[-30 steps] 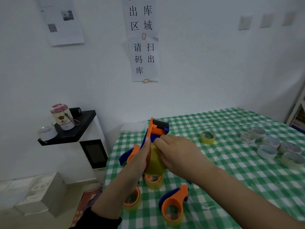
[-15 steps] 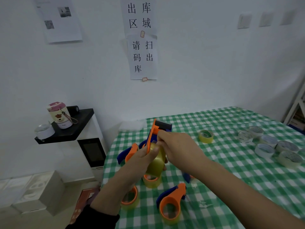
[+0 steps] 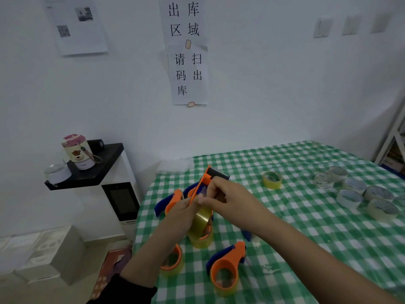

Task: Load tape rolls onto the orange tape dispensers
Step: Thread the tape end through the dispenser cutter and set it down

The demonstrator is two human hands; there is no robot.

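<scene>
I hold an orange tape dispenser (image 3: 205,178) upright above the table, with a yellowish tape roll (image 3: 200,220) seated on it. My left hand (image 3: 183,210) grips the dispenser's body at the roll. My right hand (image 3: 223,199) pinches the tape end up near the dispenser's black blade head. Below them on the table stands another loaded roll (image 3: 202,241). A loaded orange and blue dispenser (image 3: 225,268) lies near the front edge, another (image 3: 173,261) is partly hidden by my left forearm, and one more (image 3: 171,199) lies behind my left hand.
A loose yellow tape roll (image 3: 272,179) lies mid-table on the green checked cloth (image 3: 306,227). Several whitish rolls (image 3: 355,190) are grouped at the right. Left of the table stands a white cabinet (image 3: 119,194) with a black shelf holding a pink-lidded jar (image 3: 77,151).
My right hand has shifted from the roll's side up to the blade end, pulling the tape end along. The dispenser has tilted a little to the right.
</scene>
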